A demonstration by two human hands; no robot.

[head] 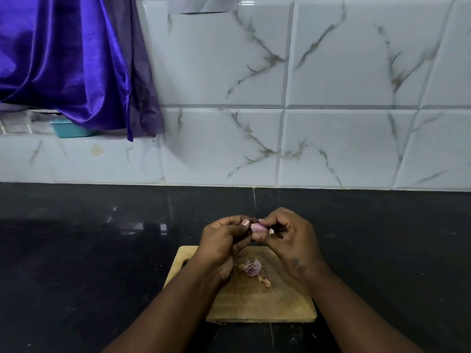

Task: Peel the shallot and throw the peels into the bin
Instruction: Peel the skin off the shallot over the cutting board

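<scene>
A small pale purple shallot (258,228) is held above the far edge of a wooden cutting board (257,299). My left hand (224,240) pinches its left end with curled fingers and thumb. My right hand (288,238) pinches its right side, with a small scrap of peel at the fingertips. A heap of purple and brown peels (253,270) lies on the board below the hands. No bin is in view.
The board lies on a dark, glossy counter (89,263) backed by a marble-patterned tile wall (331,123). A purple cloth (71,59) hangs at the upper left, with a teal container (68,129) on a ledge beneath it.
</scene>
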